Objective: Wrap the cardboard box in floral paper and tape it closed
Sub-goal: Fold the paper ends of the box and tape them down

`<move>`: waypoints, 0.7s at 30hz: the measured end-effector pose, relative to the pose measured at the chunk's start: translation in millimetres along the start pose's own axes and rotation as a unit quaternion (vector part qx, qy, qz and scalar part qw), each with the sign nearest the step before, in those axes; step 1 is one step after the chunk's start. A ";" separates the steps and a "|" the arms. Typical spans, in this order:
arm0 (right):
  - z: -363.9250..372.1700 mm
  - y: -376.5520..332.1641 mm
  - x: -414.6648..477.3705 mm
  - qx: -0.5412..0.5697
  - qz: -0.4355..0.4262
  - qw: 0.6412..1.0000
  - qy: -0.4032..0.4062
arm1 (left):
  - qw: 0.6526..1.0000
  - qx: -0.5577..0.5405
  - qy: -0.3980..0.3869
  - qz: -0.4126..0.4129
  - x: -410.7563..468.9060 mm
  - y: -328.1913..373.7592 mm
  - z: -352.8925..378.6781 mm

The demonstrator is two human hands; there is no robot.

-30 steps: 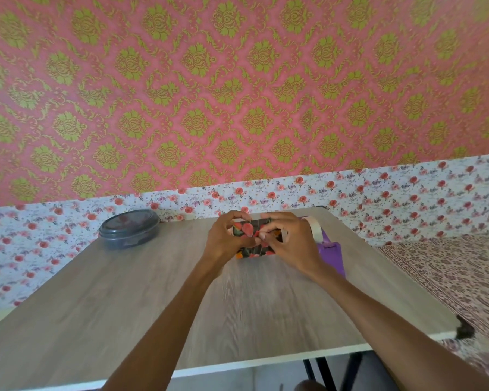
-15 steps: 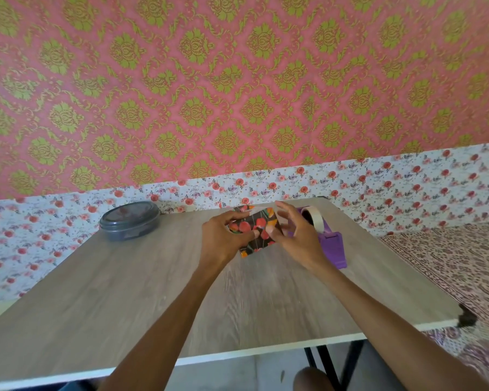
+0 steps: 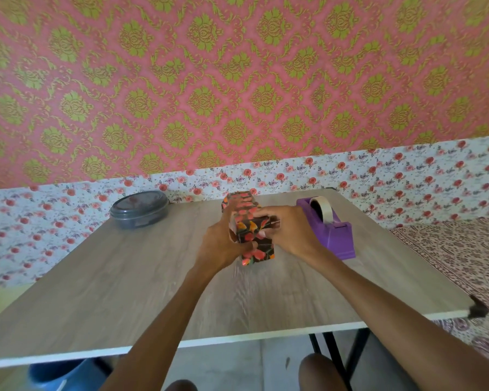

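The box point(image 3: 251, 230), covered in floral paper point(image 3: 242, 206), is held between both hands over the table point(image 3: 124, 277). Its near end is gripped from the left by the curled left hand point(image 3: 220, 244) and pinched from the right by the right hand point(image 3: 291, 232). A dispenser point(image 3: 333, 235) is set just right of the right hand.

One wrapped box point(image 3: 250, 235), one purple tape dispenser point(image 3: 335, 238), one grey lidded container point(image 3: 139, 210), one bench point(image 3: 124, 277); two hands, left hand point(image 3: 219, 248) and right hand point(image 3: 292, 232).

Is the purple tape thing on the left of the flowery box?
No, the purple tape dispenser stands to the right of the flowery box.
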State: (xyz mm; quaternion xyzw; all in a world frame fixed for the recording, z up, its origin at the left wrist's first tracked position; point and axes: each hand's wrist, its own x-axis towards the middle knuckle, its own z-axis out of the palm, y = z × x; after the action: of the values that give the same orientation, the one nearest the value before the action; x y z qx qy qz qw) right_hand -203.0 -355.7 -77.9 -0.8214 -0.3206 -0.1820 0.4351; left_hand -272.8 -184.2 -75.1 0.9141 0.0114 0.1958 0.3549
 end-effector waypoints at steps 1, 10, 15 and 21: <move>2.3 1.1 -2.4 -0.007 -0.002 1.000 -0.005 | 1.000 0.011 -0.009 0.011 -1.7 -4.3 3.5; 7.4 16.7 -23.0 0.034 -0.030 0.999 -0.019 | 1.000 0.028 0.004 0.009 -10.5 -18.9 13.2; -27.1 28.9 -33.7 0.076 0.023 0.997 0.021 | 1.000 0.027 0.001 0.016 -7.2 -9.9 23.4; -73.2 57.5 -37.4 -0.203 0.091 0.966 0.135 | 0.999 0.033 -0.006 0.034 2.1 7.2 48.6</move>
State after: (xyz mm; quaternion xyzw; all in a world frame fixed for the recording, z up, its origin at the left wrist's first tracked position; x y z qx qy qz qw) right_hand -192.3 -454.2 -93.2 -0.8862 -0.1392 -0.3118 0.3131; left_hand -253.9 -220.6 -102.3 0.9262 -0.0156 0.2015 0.3182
